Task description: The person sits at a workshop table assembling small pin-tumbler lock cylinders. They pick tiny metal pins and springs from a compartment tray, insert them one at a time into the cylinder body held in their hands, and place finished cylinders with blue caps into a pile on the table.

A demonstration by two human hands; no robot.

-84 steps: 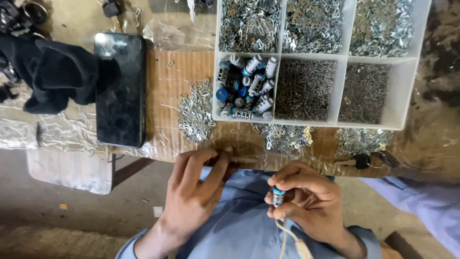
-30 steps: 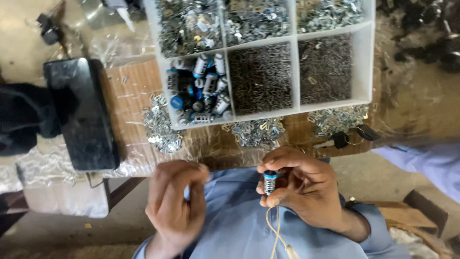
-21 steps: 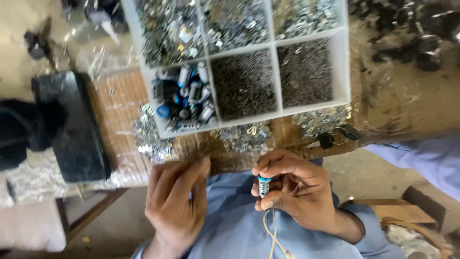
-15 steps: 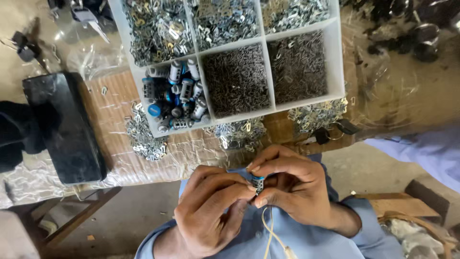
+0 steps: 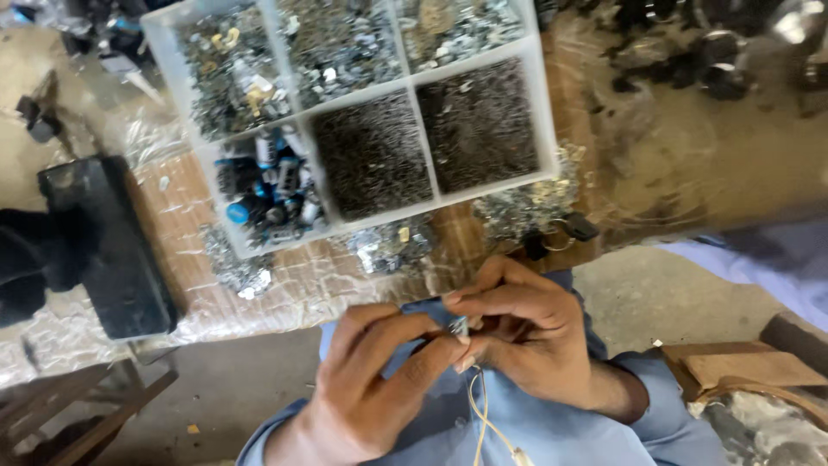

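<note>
Left hand (image 5: 371, 388): low centre of view, fingers curled, thumb and forefinger pinched against a small cylindrical component (image 5: 458, 327). Right hand (image 5: 526, 332): closed around the same component from the other side, fingertips meeting those of the left. Component: held between both hands above the lap, in front of a blue shirt (image 5: 552, 431), just off the counter's near edge; mostly hidden by fingers, only a small grey-blue tip visible. Thin pale wire (image 5: 479, 414): hanging down from the component over the shirt.

Counter (image 5: 293, 276): covered in crinkled clear plastic over a woven brown surface. Compartment tray (image 5: 172, 52): white, six sections, lying tilted in the view, well above the hands. Upper three sections: mixed silvery metal bits. Lower left section: blue, black and white cylindrical parts (image 5: 263, 185). Lower middle and right sections: fine dark pins (image 5: 373, 155). Loose heaps of silvery parts (image 5: 384, 246): on the counter between tray and hands. Black rectangular block (image 5: 108, 246): left of the tray, on the counter.
</note>
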